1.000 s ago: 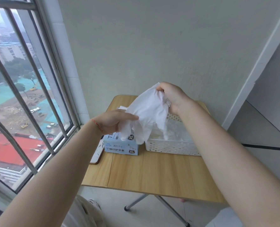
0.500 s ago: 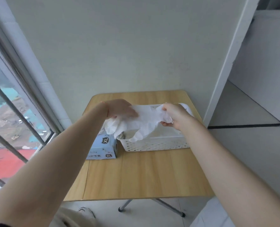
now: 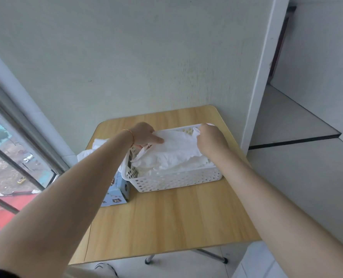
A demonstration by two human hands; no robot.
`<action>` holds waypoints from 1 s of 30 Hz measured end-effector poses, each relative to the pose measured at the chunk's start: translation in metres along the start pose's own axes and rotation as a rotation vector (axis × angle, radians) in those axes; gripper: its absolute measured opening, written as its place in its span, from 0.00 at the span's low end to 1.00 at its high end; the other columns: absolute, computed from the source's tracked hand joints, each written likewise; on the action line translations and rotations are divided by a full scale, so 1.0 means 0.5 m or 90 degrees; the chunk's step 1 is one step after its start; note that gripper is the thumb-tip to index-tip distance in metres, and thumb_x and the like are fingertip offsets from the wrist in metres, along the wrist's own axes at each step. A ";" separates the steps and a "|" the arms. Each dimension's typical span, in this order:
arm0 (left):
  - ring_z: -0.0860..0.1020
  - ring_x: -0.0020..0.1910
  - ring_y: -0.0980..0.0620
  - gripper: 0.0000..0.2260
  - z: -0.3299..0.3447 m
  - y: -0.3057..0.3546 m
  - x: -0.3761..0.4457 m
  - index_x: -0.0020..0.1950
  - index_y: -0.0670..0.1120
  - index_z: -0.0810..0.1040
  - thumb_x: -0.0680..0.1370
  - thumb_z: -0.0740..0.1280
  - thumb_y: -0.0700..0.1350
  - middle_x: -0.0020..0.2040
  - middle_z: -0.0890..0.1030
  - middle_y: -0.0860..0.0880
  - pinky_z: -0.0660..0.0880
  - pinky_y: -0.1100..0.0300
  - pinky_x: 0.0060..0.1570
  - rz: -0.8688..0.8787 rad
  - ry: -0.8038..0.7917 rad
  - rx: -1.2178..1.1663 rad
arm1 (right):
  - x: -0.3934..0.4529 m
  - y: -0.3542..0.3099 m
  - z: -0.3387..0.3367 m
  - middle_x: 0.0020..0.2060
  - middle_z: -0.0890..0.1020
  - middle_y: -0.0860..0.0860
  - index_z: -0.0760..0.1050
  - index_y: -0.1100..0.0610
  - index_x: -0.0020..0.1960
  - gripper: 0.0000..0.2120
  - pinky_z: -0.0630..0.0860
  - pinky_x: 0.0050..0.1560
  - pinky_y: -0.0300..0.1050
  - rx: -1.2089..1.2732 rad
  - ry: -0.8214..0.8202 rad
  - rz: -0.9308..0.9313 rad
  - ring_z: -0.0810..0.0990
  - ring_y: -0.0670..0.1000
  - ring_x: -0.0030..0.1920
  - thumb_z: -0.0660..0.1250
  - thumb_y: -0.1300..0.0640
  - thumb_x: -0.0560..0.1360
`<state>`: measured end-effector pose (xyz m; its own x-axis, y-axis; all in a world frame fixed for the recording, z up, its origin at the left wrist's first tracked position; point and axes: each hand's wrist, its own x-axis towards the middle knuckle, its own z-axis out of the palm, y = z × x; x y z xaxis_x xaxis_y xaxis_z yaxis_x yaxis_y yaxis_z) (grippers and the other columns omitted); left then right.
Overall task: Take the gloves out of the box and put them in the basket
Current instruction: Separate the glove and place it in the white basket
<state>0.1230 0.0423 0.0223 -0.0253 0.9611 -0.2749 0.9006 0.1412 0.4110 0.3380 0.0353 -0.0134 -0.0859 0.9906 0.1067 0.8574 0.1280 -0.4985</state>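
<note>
Centre of frame: white perforated plastic basket [image 3: 178,180] on light wood-grain folding table [image 3: 166,221]; basket piled above its rim with white thin crumpled gloves [image 3: 172,155].

Left hand [image 3: 144,135] at upper left corner of basket, above the pile; thumb extended rightward, lying on the top glove; other fingers curled beneath, apparently pinching the glove's left edge, though the underside is hidden; thin orange cord bracelet [image 3: 130,135] on the wrist.

Right hand [image 3: 210,141] at upper right of basket, back of hand to camera; fingers curled together, pinching the glove's right edge near the far rim; fingertips themselves not visible.

Top glove stretched between the two hands, over the basket's interior and touching the pile below; one strand of glove draped over the basket's left wall.

Left of basket, just beside it and partly hidden by the left forearm: light blue cardboard glove box [image 3: 116,194], "XL" label on the near face; box touching or nearly touching the basket's left wall, cannot tell which; more white glove material [image 3: 98,145] bunched above the box top, behind the forearm.

Left edge of frame: window with dark metal bars [image 3: 10,149], red roof and ground far below. Upper half: pale grey-green plastered wall [image 3: 136,57]. Right side: white door frame [image 3: 265,73], tiled floor beyond. Bottom centre: metal table legs [image 3: 208,255] with black foot caps on pale floor.
</note>
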 end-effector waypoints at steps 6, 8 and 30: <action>0.76 0.55 0.43 0.14 0.013 -0.005 -0.023 0.60 0.47 0.77 0.75 0.66 0.38 0.58 0.76 0.45 0.75 0.52 0.49 0.040 0.251 0.287 | -0.010 -0.006 0.001 0.33 0.69 0.50 0.72 0.63 0.57 0.12 0.59 0.28 0.43 -0.187 0.031 -0.058 0.70 0.54 0.37 0.58 0.72 0.75; 0.76 0.53 0.44 0.13 0.019 -0.010 -0.035 0.57 0.48 0.75 0.75 0.64 0.37 0.56 0.75 0.46 0.73 0.54 0.44 0.076 0.300 0.320 | -0.012 -0.007 0.004 0.32 0.67 0.49 0.72 0.63 0.56 0.13 0.59 0.28 0.42 -0.211 0.033 -0.074 0.72 0.55 0.38 0.58 0.73 0.74; 0.75 0.56 0.45 0.13 0.027 -0.036 -0.077 0.58 0.46 0.77 0.74 0.63 0.37 0.54 0.76 0.46 0.75 0.53 0.48 0.019 0.192 0.364 | -0.016 0.000 -0.008 0.31 0.63 0.49 0.72 0.58 0.51 0.16 0.55 0.26 0.40 -0.347 0.014 -0.135 0.66 0.50 0.29 0.62 0.75 0.69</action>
<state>0.1133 -0.0004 0.0138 -0.0419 0.9989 0.0193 0.9898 0.0441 -0.1352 0.3407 0.0274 -0.0106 -0.2780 0.9442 0.1766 0.9606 0.2735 0.0498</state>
